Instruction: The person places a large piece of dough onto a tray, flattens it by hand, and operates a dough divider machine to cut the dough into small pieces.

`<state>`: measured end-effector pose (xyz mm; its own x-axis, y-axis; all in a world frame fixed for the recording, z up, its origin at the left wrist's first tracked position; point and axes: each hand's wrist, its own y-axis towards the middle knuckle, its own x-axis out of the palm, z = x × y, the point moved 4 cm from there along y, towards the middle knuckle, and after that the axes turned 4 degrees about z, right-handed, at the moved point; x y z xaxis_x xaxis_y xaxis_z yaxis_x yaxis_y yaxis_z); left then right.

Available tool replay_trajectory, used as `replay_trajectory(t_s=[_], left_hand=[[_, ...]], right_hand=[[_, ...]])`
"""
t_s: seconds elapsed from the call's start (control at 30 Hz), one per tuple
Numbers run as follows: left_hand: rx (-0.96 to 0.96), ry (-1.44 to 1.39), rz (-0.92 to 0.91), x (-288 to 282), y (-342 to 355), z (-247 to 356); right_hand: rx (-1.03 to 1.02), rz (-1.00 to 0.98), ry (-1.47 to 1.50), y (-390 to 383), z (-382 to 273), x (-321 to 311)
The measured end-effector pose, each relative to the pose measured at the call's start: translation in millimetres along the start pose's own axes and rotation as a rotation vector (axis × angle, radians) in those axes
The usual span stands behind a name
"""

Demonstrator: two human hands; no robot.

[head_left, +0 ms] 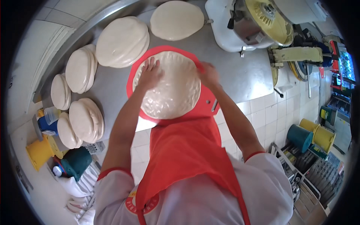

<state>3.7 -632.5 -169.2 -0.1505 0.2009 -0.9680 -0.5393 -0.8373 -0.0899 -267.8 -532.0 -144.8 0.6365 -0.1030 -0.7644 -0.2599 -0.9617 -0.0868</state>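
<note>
In front of me a round, flattened sheet of pale dough (173, 88) lies on a red cutting board (204, 107). Dents run around its edge, and its surface is shiny and uneven. My left hand (150, 76) rests on the dough's left side, fingers spread and pointing away from me. At the right edge of the dough and board is my right hand (210, 76). It is blurred, and its fingers are too smeared to make out whether they grip anything.
Stacked dough rounds (122, 42) line the left and back of the metal table (240, 77). A single dough round (176, 20) lies at the back. A metal-bowled machine (258, 22) stands at the back right. Yellow (40, 153) and green buckets (77, 163) stand lower left.
</note>
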Motion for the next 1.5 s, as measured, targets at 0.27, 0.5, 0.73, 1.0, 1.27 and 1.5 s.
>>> replay_trajectory(t_s=[0.27, 0.5, 0.73, 1.0, 1.27, 1.5], left_hand=[[-0.152, -0.133, -0.348, 13, 11, -25], [-0.25, -0.877, -0.339, -56, 4, -16], [0.137, 0.024, -0.396, -12, -169, 15], [0.147, -0.289, -0.898, 11, -122, 35], [0.445, -0.055, -0.263, 1, -198, 168], [0.163, -0.061, -0.591, -19, -223, 120]], right_hand=[[0.428, 0.318, -0.237, -153, 65, 12], [0.513, 0.406, -0.209, -175, 94, 23], [0.67, 0.381, -0.135, -186, 66, 36], [0.612, 0.372, -0.047, -192, 47, 43], [0.453, 0.256, -0.637, -252, 149, 18], [0.689, 0.3, -0.077, -248, 90, 77]])
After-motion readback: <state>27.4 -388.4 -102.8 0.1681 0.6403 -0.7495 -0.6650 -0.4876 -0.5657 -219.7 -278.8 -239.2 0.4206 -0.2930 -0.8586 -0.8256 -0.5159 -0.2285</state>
